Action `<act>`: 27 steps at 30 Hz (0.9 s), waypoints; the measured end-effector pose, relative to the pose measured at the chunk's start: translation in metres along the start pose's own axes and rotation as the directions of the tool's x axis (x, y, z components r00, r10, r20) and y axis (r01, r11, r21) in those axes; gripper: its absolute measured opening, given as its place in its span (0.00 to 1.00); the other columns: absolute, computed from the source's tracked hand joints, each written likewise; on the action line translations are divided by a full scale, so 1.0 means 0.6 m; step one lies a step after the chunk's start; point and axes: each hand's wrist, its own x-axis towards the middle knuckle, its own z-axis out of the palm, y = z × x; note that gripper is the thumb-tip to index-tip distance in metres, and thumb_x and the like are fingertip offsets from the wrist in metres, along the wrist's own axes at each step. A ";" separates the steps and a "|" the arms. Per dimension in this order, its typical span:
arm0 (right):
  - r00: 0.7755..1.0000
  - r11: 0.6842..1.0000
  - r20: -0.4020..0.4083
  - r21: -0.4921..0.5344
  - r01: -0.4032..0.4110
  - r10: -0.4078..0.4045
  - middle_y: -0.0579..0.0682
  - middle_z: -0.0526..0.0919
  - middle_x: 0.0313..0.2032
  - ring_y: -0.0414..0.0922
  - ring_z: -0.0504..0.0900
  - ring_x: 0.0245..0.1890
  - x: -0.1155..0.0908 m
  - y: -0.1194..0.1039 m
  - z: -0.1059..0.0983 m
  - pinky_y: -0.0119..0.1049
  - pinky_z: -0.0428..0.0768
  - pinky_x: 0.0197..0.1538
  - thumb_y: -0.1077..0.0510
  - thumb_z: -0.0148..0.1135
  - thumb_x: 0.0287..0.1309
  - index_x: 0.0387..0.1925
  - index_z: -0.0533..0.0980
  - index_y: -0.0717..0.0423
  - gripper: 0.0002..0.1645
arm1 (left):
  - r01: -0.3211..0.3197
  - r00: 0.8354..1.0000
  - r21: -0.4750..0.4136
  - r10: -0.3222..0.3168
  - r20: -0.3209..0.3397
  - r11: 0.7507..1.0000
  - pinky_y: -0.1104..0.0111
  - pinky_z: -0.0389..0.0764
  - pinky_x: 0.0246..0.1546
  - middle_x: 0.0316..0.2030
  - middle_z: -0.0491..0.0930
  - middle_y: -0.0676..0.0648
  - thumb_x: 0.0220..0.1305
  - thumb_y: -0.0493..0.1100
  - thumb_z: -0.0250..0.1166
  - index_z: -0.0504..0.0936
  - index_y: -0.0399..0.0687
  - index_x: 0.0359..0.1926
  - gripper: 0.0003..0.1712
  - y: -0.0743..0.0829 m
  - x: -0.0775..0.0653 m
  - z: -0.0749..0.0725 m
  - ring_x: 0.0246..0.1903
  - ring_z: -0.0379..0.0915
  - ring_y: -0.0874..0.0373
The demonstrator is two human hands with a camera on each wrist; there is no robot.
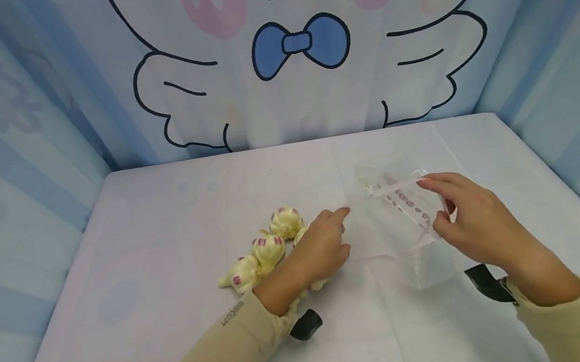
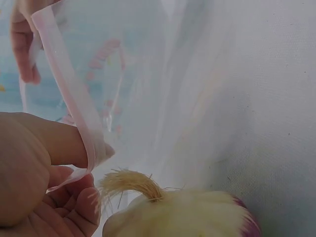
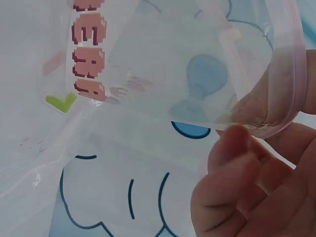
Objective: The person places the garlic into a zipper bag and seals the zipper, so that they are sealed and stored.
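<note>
A clear plastic zip bag [image 1: 385,226] with a pink-edged mouth and reddish printing stretches between the two hands above the white table. The left hand [image 1: 318,248] holds one side of the mouth; in the left wrist view, a digit of that hand [image 2: 29,168] reaches inside the pink rim while the other fingers curl outside it. On the opposite side, the right hand [image 1: 476,223] grips the rim between thumb and fingers. Beneath and beside the left forearm lie several pale garlic bulbs [image 1: 268,250] with purple patches, some hidden by it. One bulb [image 2: 182,217] with a tuft of fibres shows close to the left hand.
The table [image 1: 126,241] is covered in white cloth. Behind it hangs a curtain [image 1: 307,104] with a cartoon figure and a blue bow; blue curtains [image 1: 17,182] flank both sides. A black strap piece [image 1: 306,325] hangs at the left cuff, another [image 1: 488,284] at the right.
</note>
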 end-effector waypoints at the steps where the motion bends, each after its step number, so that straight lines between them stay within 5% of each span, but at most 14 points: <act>1: 1.000 1.000 0.002 0.004 0.007 -0.007 0.64 0.73 0.62 0.49 0.75 0.35 -0.001 0.001 -0.001 0.37 0.80 0.31 0.73 0.59 0.52 0.61 0.73 0.69 0.31 | 0.000 1.000 0.002 0.000 0.001 1.000 0.71 0.77 0.42 0.44 0.78 0.45 0.64 0.36 0.68 0.66 0.36 0.71 0.36 0.000 0.000 0.000 0.43 0.74 0.55; 7: 1.000 0.998 0.005 0.065 0.007 -0.008 0.64 0.81 0.53 0.60 0.84 0.42 -0.008 0.004 -0.004 0.55 0.83 0.42 0.72 0.53 0.56 0.65 0.71 0.67 0.32 | -0.007 1.000 0.011 0.007 -0.003 1.000 0.71 0.77 0.43 0.45 0.77 0.44 0.64 0.36 0.68 0.66 0.37 0.71 0.36 0.000 -0.001 0.000 0.44 0.74 0.55; 11: 1.000 0.995 -0.025 0.102 0.003 0.000 0.58 0.82 0.51 0.54 0.83 0.46 -0.006 0.004 -0.001 0.26 0.76 0.53 0.71 0.55 0.59 0.64 0.72 0.66 0.29 | -0.010 1.000 0.024 0.010 -0.008 1.000 0.70 0.77 0.43 0.46 0.77 0.44 0.64 0.36 0.68 0.66 0.38 0.71 0.36 0.001 -0.002 0.001 0.45 0.74 0.55; 14: 0.999 0.993 -0.052 0.114 0.013 -0.008 0.57 0.81 0.50 0.51 0.80 0.45 -0.006 0.006 0.002 0.12 0.62 0.49 0.70 0.57 0.58 0.62 0.73 0.65 0.28 | -0.007 1.000 0.029 0.007 -0.003 1.000 0.71 0.77 0.43 0.46 0.77 0.44 0.64 0.36 0.68 0.66 0.39 0.72 0.37 0.000 -0.004 0.001 0.45 0.74 0.55; 27: 0.995 0.994 -0.042 0.066 0.088 -0.085 0.52 0.78 0.43 0.43 0.74 0.36 -0.003 0.013 -0.005 0.13 0.67 0.41 0.69 0.69 0.50 0.58 0.76 0.65 0.30 | -0.007 1.000 0.032 0.008 -0.024 0.999 0.70 0.77 0.43 0.45 0.77 0.45 0.64 0.36 0.68 0.65 0.39 0.72 0.37 -0.006 -0.009 0.001 0.43 0.74 0.56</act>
